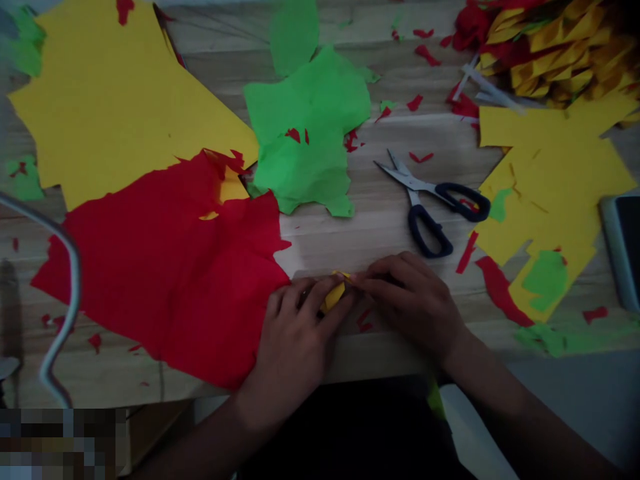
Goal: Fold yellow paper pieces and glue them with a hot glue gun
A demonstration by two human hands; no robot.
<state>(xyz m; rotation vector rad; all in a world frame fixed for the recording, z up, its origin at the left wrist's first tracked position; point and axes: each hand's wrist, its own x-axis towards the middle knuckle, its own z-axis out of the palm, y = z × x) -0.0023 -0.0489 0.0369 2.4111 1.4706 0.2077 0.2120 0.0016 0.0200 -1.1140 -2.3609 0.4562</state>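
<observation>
Between my two hands, near the table's front edge, is a small yellow paper piece. My left hand presses it from the left, fingers closed over it and partly hiding it. From the right, my right hand pinches the far end of the same piece between thumb and fingertips. A large sheet of red paper with ragged edges reaches under or beside my left hand. Beyond my right hand lie scissors with dark handles, their blades slightly apart.
Yellow paper lies far left, cut green paper at back centre. More cut yellow paper is at right, below a heap of folded yellow pieces. A dark device sits at the right edge, a grey bent tube at left. Red scraps are scattered.
</observation>
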